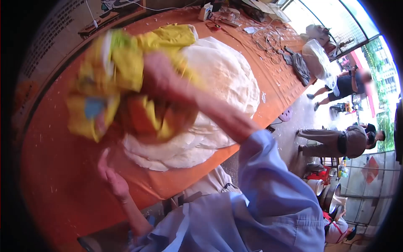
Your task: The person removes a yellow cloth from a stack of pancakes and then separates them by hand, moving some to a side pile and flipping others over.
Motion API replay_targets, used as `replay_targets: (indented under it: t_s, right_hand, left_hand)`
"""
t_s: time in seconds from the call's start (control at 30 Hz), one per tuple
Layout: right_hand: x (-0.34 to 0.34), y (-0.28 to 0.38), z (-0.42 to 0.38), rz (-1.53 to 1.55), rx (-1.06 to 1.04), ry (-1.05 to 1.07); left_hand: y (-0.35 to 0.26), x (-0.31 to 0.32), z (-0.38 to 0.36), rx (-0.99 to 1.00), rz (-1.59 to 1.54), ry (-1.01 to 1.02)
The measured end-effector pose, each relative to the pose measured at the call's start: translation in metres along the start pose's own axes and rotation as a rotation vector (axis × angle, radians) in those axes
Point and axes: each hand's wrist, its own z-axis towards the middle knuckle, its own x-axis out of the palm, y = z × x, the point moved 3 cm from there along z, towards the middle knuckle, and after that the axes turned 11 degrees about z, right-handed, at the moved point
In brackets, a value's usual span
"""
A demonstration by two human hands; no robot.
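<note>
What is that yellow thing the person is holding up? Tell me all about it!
The yellow bundle looks like crumpled cloth or plastic, mostly yellow with orange, blue and white patches. It is blurred, so finer detail is lost. The raised hand grips it in the air above the orange table, over a stack of white round sheets. The other hand is lower, not touching it.
</note>
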Motion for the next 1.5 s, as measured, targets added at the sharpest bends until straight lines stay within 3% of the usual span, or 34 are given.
replay_targets:
  t_s: [0.03,0.13,0.2,0.33,0.4,0.5,0.6,0.73,0.93,1.0,1.07,1.13,1.17,1.27,1.4,1.5]
  right_hand:
    - [-0.042,0.001,0.028,-0.270,0.015,-0.222]
    - [-0.182,-0.028,0.059,-0.372,0.008,-0.373]
    - [-0.275,-0.061,0.041,-0.476,0.082,-0.435]
    - [-0.433,-0.122,-0.051,-0.691,0.313,-0.470]
    - [-0.501,-0.142,-0.113,-0.766,0.453,-0.455]
    - [-0.559,-0.147,-0.201,-0.810,0.652,-0.426]
    - [-0.571,-0.129,-0.264,-0.787,0.816,-0.378]
    - [-0.538,-0.102,-0.313,-0.667,0.993,-0.271]
    - [-0.401,-0.107,-0.344,-0.298,1.205,0.138]
    - [-0.357,-0.139,-0.355,-0.191,1.016,0.391]
    - [-0.343,-0.173,-0.376,-0.198,0.819,0.352]
    - [-0.361,-0.192,-0.341,-0.084,0.723,0.435]
    - [-0.383,-0.218,-0.325,-0.165,0.808,0.444]
    - [-0.473,-0.260,-0.260,-0.429,0.882,0.251]
    - [-0.578,-0.287,-0.160,-0.655,0.667,-0.188]
    - [-0.606,-0.302,-0.100,-0.718,0.468,-0.416]
  left_hand:
    - [-0.008,0.008,-0.001,0.020,0.127,-0.035]
    - [0.018,0.029,-0.022,-0.034,0.200,0.003]
    - [0.021,0.052,-0.028,-0.254,0.314,-0.097]
    - [0.049,0.078,-0.044,-0.458,0.355,-0.211]
    - [0.077,0.080,-0.048,-0.431,0.452,-0.227]
    - [0.092,0.096,-0.050,-0.494,0.556,-0.227]
    - [0.120,0.107,-0.058,-0.458,0.629,-0.208]
    - [0.116,0.111,-0.054,-0.033,1.354,-0.081]
    - [0.112,0.119,-0.052,-0.129,1.268,-0.130]
    - [0.106,0.122,-0.048,-0.122,1.320,-0.113]
    - [0.109,0.125,-0.048,-0.121,1.317,-0.117]
    - [0.104,0.127,-0.046,-0.143,1.309,-0.104]
    - [0.101,0.127,-0.044,-0.133,1.364,-0.072]
    - [0.093,0.135,-0.044,-0.171,1.278,-0.115]
    - [0.101,0.123,-0.050,-0.145,1.344,-0.083]
    - [0.105,0.124,-0.047,-0.125,1.383,-0.062]
